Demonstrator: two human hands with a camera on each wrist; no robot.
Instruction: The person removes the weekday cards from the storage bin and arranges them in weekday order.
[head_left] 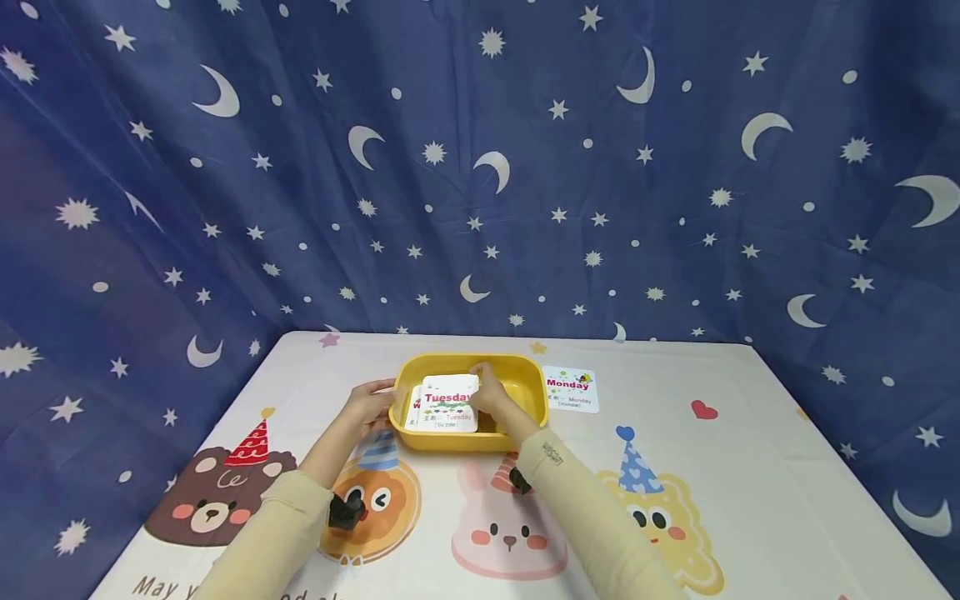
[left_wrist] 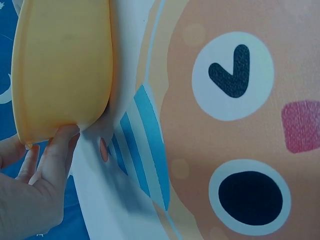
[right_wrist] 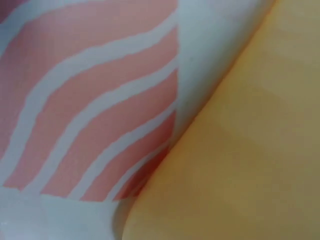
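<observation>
In the head view a yellow plastic tub (head_left: pixel 450 443) stands on the table. My left hand (head_left: pixel 371 406) grips its left end; in the left wrist view the fingers (left_wrist: pixel 56 155) press against the end of the tub's wall. My right hand (head_left: pixel 491 393) reaches into the tub and pinches the right edge of a white card reading "Tuesday" (head_left: pixel 450 414). Another white card (head_left: pixel 412 410), mostly hidden behind it, shows a red "W" at its left. Only the tub's outer wall (right_wrist: pixel 240 150) and the printed tablecloth fill the right wrist view.
A "Monday" card (head_left: pixel 572 389) lies flat on the table just right of the tub. The white tablecloth (head_left: pixel 660 433) bears printed cartoon figures. Behind the table hangs a dark blue curtain (head_left: pixel 450 200) with moons and stars.
</observation>
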